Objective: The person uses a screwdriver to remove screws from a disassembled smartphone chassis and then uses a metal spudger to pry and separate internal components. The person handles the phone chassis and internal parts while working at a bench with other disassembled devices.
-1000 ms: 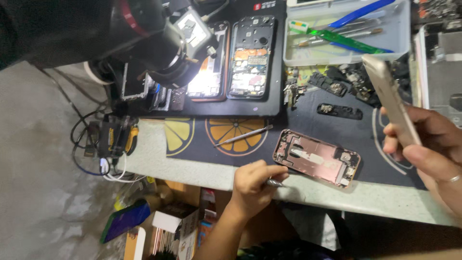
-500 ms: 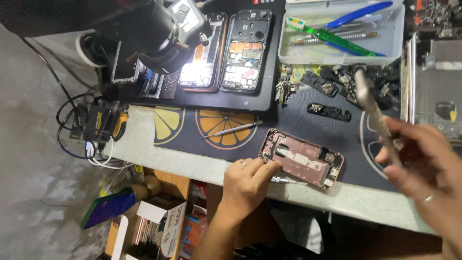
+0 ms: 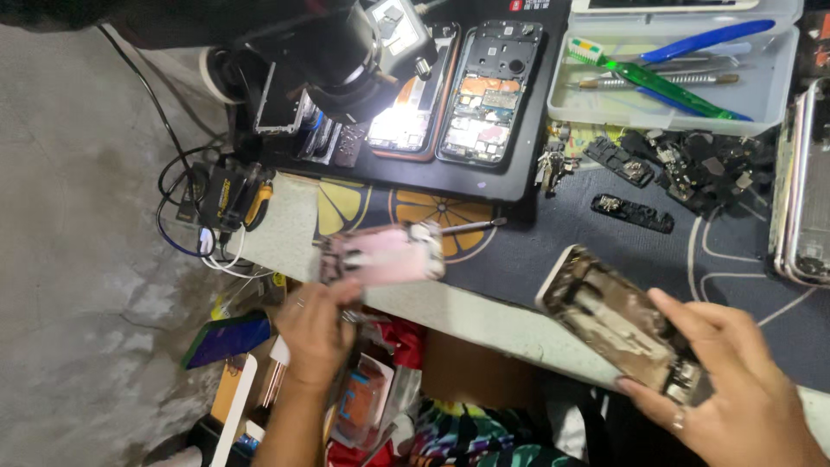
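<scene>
I see a work mat (image 3: 743, 259) with orange-slice prints under both grips, and a microscope (image 3: 337, 52) well above my left one, lit over two opened phones (image 3: 488, 91). A clear tray (image 3: 778, 95) of tools sits far above my right grip.

My right hand (image 3: 735, 406) is closed around a gutted phone frame (image 3: 618, 324), fingers along its long edge, ring finger under the lower corner, frame tilted over the table edge. I'd judge it light, stiff, thin metal, edges likely sharp, leftover parts fragile; best held by the long sides, not the open face.

My left hand (image 3: 316, 333) pinches a pink phone back (image 3: 385, 255) by its lower left corner; it's blurred, so I cannot tell how tight. Looks light, slick, easily bent.

Small black parts (image 3: 631, 212) lie above the right grip.
</scene>
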